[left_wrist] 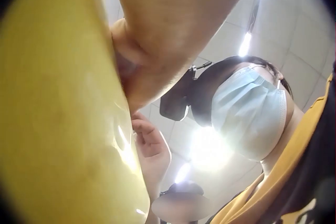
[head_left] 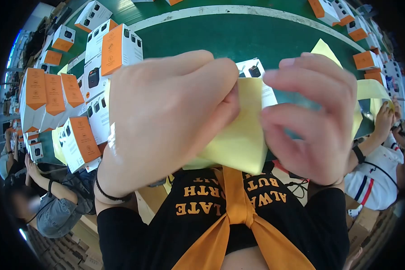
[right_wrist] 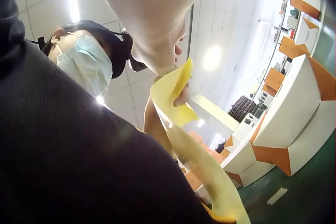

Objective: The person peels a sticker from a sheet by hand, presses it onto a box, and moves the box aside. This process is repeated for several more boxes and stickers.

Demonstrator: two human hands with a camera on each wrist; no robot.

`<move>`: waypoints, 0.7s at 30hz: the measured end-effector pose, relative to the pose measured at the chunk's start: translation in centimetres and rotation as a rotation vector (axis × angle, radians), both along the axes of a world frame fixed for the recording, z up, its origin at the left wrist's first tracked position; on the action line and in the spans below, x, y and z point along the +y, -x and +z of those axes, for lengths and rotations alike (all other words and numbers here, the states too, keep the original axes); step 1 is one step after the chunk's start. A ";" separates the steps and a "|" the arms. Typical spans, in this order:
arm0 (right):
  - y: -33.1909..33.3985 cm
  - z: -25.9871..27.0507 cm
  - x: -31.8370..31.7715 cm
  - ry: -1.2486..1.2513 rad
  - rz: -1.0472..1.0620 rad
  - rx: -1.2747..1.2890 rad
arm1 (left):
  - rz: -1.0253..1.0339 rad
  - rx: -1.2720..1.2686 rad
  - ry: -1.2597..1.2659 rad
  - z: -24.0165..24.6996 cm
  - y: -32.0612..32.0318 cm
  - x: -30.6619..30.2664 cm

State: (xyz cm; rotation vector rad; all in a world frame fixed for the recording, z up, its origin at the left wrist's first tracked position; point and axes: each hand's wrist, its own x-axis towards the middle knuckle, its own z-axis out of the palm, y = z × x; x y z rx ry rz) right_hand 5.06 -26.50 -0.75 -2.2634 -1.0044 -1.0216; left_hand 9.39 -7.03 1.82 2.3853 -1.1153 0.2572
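My left grip (head_left: 175,103) is closed on the yellow sheet (head_left: 245,126), fingers curled in with the thumb against them, pinching it near its upper edge, and the sheet hangs down from there in front of my black shirt (head_left: 198,225) and orange scarf (head_left: 238,198). Over on the other side, my right grip (head_left: 315,121) is loose, fingers bent and spread with a gap between them, blurred, the fingertips right at the sheet's far edge; whether they actually touch it, I can't tell. From the left wrist, the yellow fills one whole side of the view. Just beyond the sheet, a white box (head_left: 267,94) with printed dark devices lies on the green table (head_left: 180,40), partly hidden by my hands. To my left there's a cluster of orange-and-white boxes (head_left: 54,96), some side by side, and one box (head_left: 111,49) standing close to my left hand. More boxes (head_left: 357,29) are at the far right, near the pale line (head_left: 238,10) curving across the table. Beyond my right hand, a neighbour's hand (head_left: 383,118) is at a curled yellow strip (head_left: 374,90), and another person (head_left: 60,202) is over on my left.
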 end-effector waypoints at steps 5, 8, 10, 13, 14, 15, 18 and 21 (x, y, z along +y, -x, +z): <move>-0.3 0.8 -3.1 -0.255 -0.021 0.416 | -0.307 0.020 -0.200 -4.4 -2.5 -0.2; -0.9 -0.3 -3.3 -0.446 -0.045 0.637 | -0.283 0.198 -0.054 -4.8 -2.5 -0.8; -0.6 -0.5 -3.1 -0.186 0.062 0.575 | -0.272 0.236 0.001 -4.5 -2.5 -1.0; -0.5 -1.5 -2.5 -0.114 0.066 0.493 | -0.207 0.207 0.016 -3.5 -2.5 -0.8; -0.5 -1.6 -2.2 -0.116 0.077 0.486 | -0.198 0.200 0.003 -3.1 -2.4 -0.8; -0.6 -1.6 -2.0 -0.120 0.074 0.485 | -0.190 0.191 -0.010 -2.7 -2.3 -0.8; -0.5 -1.7 -1.7 -0.154 0.074 0.478 | -0.181 0.221 0.057 -2.1 -2.1 -0.8; -0.3 -1.3 -1.6 -0.124 0.086 0.459 | -0.131 0.299 0.065 -1.6 -1.8 -0.7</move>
